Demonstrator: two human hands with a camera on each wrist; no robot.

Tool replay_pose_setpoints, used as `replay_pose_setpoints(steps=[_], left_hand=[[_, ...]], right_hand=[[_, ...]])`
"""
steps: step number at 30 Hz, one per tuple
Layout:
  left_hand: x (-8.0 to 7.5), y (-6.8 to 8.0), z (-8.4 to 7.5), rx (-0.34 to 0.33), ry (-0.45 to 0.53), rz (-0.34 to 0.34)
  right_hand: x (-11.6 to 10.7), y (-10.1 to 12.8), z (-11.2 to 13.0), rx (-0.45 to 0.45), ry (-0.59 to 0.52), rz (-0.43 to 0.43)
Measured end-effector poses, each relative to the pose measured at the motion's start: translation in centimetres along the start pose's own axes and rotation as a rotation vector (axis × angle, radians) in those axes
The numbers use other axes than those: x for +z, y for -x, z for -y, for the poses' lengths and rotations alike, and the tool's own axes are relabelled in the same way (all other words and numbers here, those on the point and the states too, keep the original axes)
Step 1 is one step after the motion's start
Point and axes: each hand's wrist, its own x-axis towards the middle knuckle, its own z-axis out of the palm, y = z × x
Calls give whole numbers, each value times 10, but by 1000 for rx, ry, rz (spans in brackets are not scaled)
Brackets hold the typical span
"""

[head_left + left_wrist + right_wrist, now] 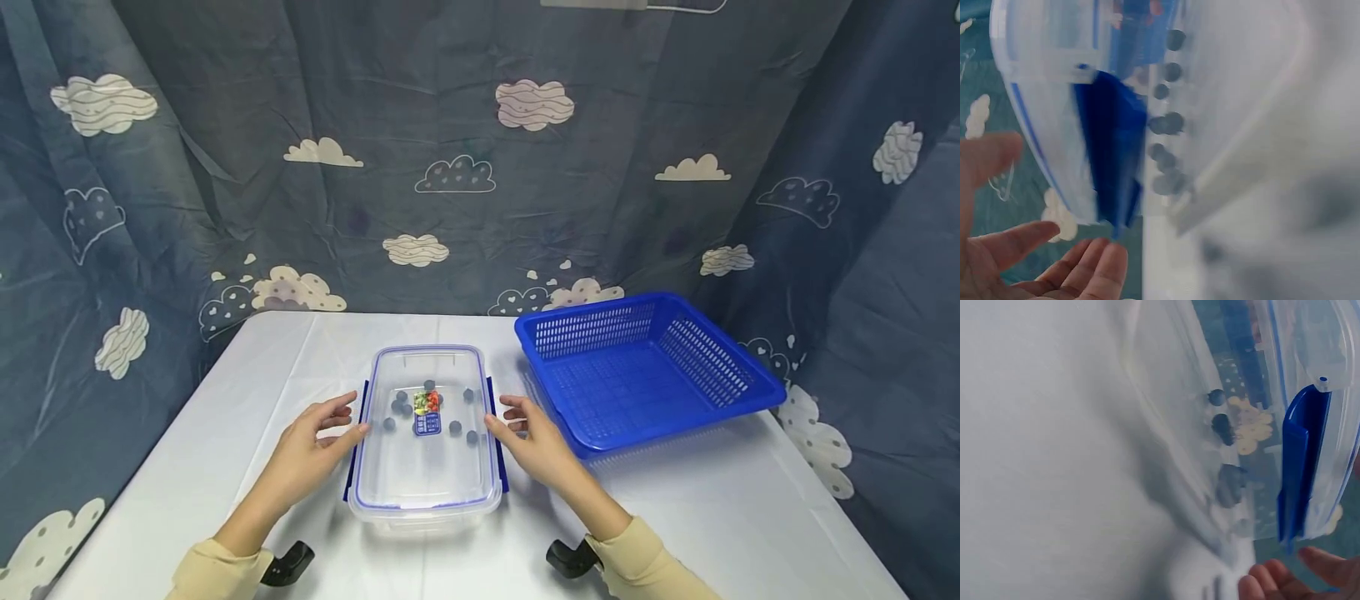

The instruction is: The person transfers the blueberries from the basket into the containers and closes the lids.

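Note:
A clear plastic food container (423, 492) with a blue-edged transparent lid (397, 483) stands on the table, a colourful label (427, 402) near its middle. Through the plastic show several small dark grey-blue round things (455, 428), whose kind I cannot tell. Blue side latches run along both long sides; the left latch (1110, 144) and the right latch (1302, 469) stand out from the walls. My left hand (311, 454) is at the left side, thumb near the rim, fingers loosely bent. On the opposite side is my right hand (540, 446), likewise relaxed. Neither hand grips anything.
A blue plastic basket (637, 383) with slotted walls sits at the right, close beyond my right hand. White cloth covers the table (247, 400). A dark curtain (390, 108) with cloud prints hangs behind and along both sides.

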Motion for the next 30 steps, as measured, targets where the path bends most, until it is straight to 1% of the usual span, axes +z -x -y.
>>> replay_pose_setpoints(steps=[3, 5, 6, 7, 9, 11, 12, 14, 17, 19, 21, 22, 25, 28, 30], left_hand=[[5, 3, 9, -94, 58, 36], [10, 5, 13, -164, 121, 69], [13, 6, 16, -203, 170, 87], [16, 6, 18, -236, 225, 101], [22, 8, 21, -282, 339, 125], [26, 9, 23, -322, 436, 143], [28, 9, 24, -330, 469, 148], [30, 9, 23, -337, 501, 143], [32, 12, 20, -329, 499, 97], [33, 14, 16, -320, 489, 61], [33, 16, 12, -306, 487, 46], [33, 18, 10, -296, 486, 50], [34, 21, 4, -265, 480, 99], [37, 24, 1, -242, 488, 151], [40, 25, 0, -234, 513, 166]], right_hand=[[-1, 5, -7, 100, -105, 103], [-1, 7, -10, 153, -175, 183], [-1, 8, -10, 171, -207, 222], [-1, 8, -11, 184, -232, 257], [0, 9, -12, 190, -245, 303], [0, 9, -12, 193, -251, 322], [1, 10, -12, 195, -256, 322], [1, 12, -10, 199, -265, 298], [3, 16, -5, 188, -271, 228], [4, 20, -2, 158, -280, 186], [6, 24, 0, 126, -289, 158], [7, 26, 1, 108, -297, 154], [11, 31, 2, 62, -310, 173], [15, 35, 2, 46, -333, 197], [19, 37, 3, 42, -362, 209]])
